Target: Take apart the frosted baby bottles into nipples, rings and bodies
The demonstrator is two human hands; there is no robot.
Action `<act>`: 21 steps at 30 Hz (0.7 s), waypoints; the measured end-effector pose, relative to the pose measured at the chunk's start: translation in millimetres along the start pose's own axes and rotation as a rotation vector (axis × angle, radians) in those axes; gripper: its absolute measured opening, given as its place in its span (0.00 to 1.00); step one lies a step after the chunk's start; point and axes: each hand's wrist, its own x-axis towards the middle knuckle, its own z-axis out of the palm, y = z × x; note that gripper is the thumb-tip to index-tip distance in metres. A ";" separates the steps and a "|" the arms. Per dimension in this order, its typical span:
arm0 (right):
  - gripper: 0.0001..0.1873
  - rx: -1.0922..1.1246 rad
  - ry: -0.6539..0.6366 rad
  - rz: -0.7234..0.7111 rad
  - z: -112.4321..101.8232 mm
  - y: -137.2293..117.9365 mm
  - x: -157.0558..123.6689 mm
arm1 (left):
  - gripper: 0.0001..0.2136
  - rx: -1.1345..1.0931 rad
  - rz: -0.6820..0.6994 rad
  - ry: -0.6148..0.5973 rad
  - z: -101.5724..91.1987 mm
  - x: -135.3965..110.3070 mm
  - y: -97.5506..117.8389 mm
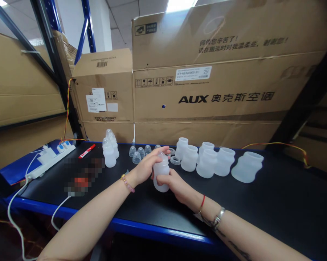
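Frosted baby bottle (161, 173) stands in the head view between the left hand (144, 167) and right hand (175, 185), both grasping it above the black bench (141, 206), while I see clear nipple caps (137, 157) just far-left and frosted bottle bodies (207, 163) to the right.

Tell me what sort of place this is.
Probably a warehouse or packing area: blue steel racking holds stacked AUX cartons, and rows of translucent bottles stand on a black-topped workbench.
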 end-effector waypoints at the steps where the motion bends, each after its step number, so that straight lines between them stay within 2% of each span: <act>1: 0.08 0.040 -0.029 -0.005 0.3 -1.3 -0.5 | 0.21 0.056 0.027 0.052 0.3 -0.4 -1.0; 4: 0.07 0.116 -0.070 -0.003 0.7 -3.2 -0.9 | 0.27 0.304 0.134 0.277 0.9 -0.6 -3.5; 6: 0.07 0.119 -0.085 0.017 0.7 -3.2 -1.1 | 0.33 0.362 0.171 0.337 0.9 0.0 -2.5; 8: 0.08 0.121 -0.080 0.021 0.7 -2.9 -1.5 | 0.36 0.272 0.155 0.273 0.7 0.7 1.2; 10: 0.08 0.120 -0.077 0.006 0.3 -2.7 -1.9 | 0.36 0.104 0.091 0.146 0.2 0.9 5.5; 13: 0.10 0.107 -0.106 -0.012 -1.3 -2.2 -1.3 | 0.34 -0.060 0.003 0.007 -0.1 -0.2 7.4; 14: 0.10 0.112 -0.115 -0.019 -2.1 -1.8 -0.6 | 0.32 -0.047 0.005 0.015 0.0 -0.8 6.2; 16: 0.10 0.144 -0.118 -0.035 -3.9 -0.5 1.3 | 0.31 0.089 0.068 0.126 0.6 -2.0 2.3; 19: 0.09 0.171 -0.110 -0.034 -5.3 1.3 3.5 | 0.38 0.320 0.171 0.317 0.9 -2.8 -1.6; 21: 0.09 0.162 -0.111 -0.036 -5.1 1.8 3.3 | 0.40 0.319 0.155 0.282 -0.2 -2.3 0.1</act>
